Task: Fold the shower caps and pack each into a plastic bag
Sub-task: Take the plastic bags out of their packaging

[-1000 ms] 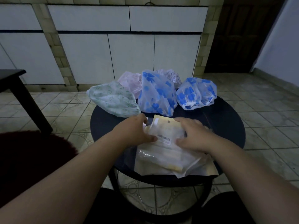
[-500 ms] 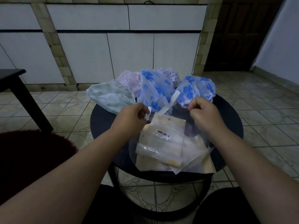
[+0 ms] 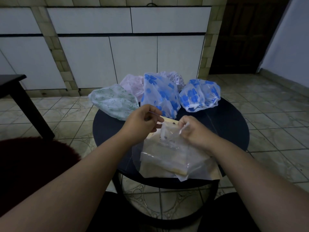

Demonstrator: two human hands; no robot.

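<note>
Pinching a clear plastic bag (image 3: 168, 141) between them, the left hand (image 3: 143, 122) and right hand (image 3: 192, 133) hold it above the bag stack (image 3: 175, 163). Shower caps (image 3: 160, 96) crowd the desk (image 3: 230, 124) just beyond the hands.

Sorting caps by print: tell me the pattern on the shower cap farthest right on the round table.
Blue flowers on the translucent white shower cap, seen from the head view.
</note>
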